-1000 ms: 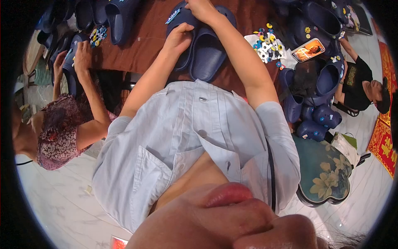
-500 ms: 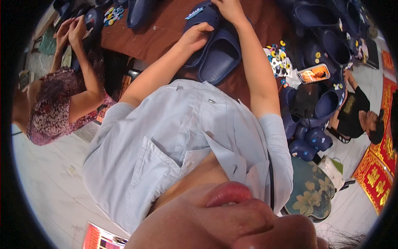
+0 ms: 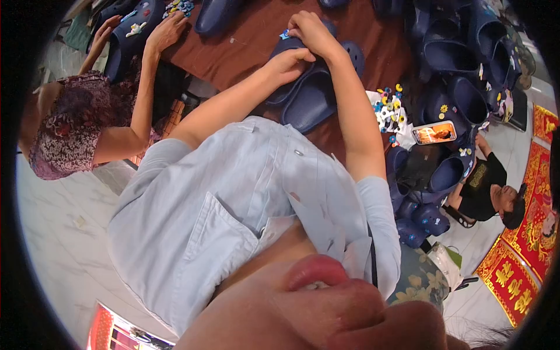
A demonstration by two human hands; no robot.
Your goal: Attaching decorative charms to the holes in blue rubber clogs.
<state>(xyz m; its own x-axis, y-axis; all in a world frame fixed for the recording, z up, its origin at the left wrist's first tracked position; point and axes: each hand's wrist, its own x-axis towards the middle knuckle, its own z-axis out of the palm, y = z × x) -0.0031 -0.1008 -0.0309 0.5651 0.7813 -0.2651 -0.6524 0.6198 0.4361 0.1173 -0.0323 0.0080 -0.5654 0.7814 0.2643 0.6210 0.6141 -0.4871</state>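
Note:
A pair of navy blue clogs lies before me, open heel ends toward me: the left clog partly under my arm, the right clog beside it. My left hand is closed on the left clog, thumb outstretched along it; its other fingers are hidden. Just beyond, my right hand bends over that clog's toe, fingertips pinched at a small blue-and-white shoe charm. The fingers cover part of the charm.
A brown cloth covers the table. Loose colourful charms lie at right beside a lit phone and piled navy clogs. At left a co-worker's hand reaches toward more charms. Another person sits at right.
My right hand has come nearer and left, onto the charm at the toe, now partly covered. My left hand has shifted slightly right. The co-worker's hands have moved apart, one toward the charms.

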